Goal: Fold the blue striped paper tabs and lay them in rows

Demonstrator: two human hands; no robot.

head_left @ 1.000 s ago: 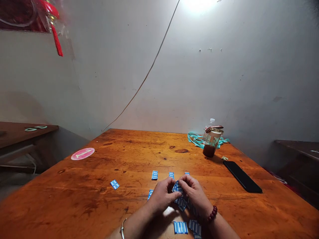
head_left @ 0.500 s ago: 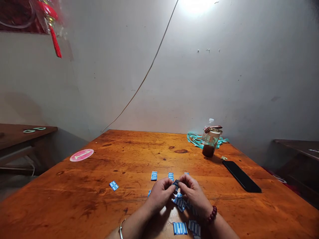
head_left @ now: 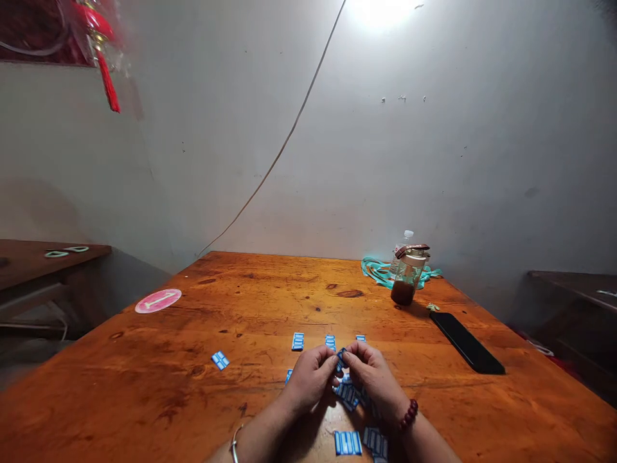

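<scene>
left hand [head_left: 312, 378], right hand [head_left: 375, 374]: thumb-pinches closed on small flat blue-and-white piece [head_left: 342, 357], likely braced both sides for control; similar overlapping pieces [head_left: 348, 395] near.

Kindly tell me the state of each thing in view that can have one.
Left hand: closed in a pinch
Right hand: closed in a pinch
Held card: pinched between both hands
Loose cards: some separate, some overlapping
Phone: lying flat, dark
Strapped bottle: upright, lidded, partly full
Clear bottle: upright, capped
Turquoise ribbon: loosely bunched
Pink disc: flat
</scene>
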